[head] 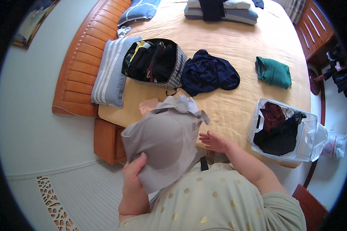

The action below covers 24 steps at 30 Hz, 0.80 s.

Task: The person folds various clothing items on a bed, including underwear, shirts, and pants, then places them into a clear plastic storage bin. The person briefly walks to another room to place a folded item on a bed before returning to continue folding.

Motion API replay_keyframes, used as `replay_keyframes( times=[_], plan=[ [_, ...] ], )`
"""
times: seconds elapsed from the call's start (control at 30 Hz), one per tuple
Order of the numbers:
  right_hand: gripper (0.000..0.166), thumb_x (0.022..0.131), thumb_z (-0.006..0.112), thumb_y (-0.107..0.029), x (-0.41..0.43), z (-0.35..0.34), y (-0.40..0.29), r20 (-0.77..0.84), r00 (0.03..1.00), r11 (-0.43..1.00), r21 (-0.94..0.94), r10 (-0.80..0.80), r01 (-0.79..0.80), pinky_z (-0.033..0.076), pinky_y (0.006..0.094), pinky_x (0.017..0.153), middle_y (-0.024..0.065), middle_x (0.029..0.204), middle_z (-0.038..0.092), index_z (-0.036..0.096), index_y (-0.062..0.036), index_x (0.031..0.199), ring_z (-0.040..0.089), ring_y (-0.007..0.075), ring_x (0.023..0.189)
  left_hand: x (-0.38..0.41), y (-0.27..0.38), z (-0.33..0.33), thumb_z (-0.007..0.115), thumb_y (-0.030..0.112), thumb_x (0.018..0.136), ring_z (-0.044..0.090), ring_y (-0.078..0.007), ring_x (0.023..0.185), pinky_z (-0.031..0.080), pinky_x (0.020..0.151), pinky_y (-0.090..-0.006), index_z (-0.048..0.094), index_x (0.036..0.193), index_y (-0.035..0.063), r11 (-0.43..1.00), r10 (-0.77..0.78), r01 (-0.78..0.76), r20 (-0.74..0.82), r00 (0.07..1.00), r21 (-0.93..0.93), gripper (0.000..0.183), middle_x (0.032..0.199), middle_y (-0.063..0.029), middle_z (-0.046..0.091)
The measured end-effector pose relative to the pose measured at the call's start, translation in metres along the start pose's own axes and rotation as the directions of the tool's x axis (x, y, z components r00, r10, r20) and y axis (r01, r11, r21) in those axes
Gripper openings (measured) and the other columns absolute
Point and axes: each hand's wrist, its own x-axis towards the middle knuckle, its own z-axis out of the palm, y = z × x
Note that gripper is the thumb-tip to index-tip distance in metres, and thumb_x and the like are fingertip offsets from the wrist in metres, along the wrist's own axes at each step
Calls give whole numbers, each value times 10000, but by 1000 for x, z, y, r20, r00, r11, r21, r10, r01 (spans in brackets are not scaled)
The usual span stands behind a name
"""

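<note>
A greyish seamless bra with moulded cups [162, 138] hangs in front of my body, slightly blurred. My left hand [135, 170] grips its lower left side, with the thumb lying over the cup. My right hand [215, 142] is empty, fingers stretched out, just right of the bra and apart from it. Partly hidden behind the bra, a peach cloth [148, 105] and a white piece of fabric [191, 103] show above it. Beyond them a crumpled navy garment [208, 72] lies on the bed.
A houndstooth fabric storage box [179, 62] full of dark clothes stands beside a striped pillow [110, 73]. At right are a folded green garment [273, 72] and a clear plastic bin [306, 144] holding clothes. A wooden nightstand [105, 141] stands by the bed [231, 115].
</note>
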Motion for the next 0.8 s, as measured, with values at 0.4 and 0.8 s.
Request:
replay_keyframes(
  times=[0.4, 0.8],
  plan=[
    [464, 798, 643, -151, -14, 24, -31, -20, 978, 948, 244, -205, 204, 424, 418, 949, 100, 1169, 571, 480, -52, 1221, 559, 250, 1059, 81, -15, -93, 517, 134, 832, 510, -298, 1093, 413, 932, -414, 448, 1232, -34, 991, -2, 22, 146, 989, -133, 439, 1209, -151, 524],
    [723, 676, 605, -125, -15, 128, -28, 3, 860, -26, -1000, -510, -12, 426, 451, 898, 311, 1309, 303, 289, 59, 1300, 487, 472, 1036, 143, -201, -29, 500, 142, 900, 504, -204, 1080, 455, 883, -372, 287, 1350, 123, 959, -246, 283, 471, 847, -8, 498, 1229, -108, 477]
  ],
)
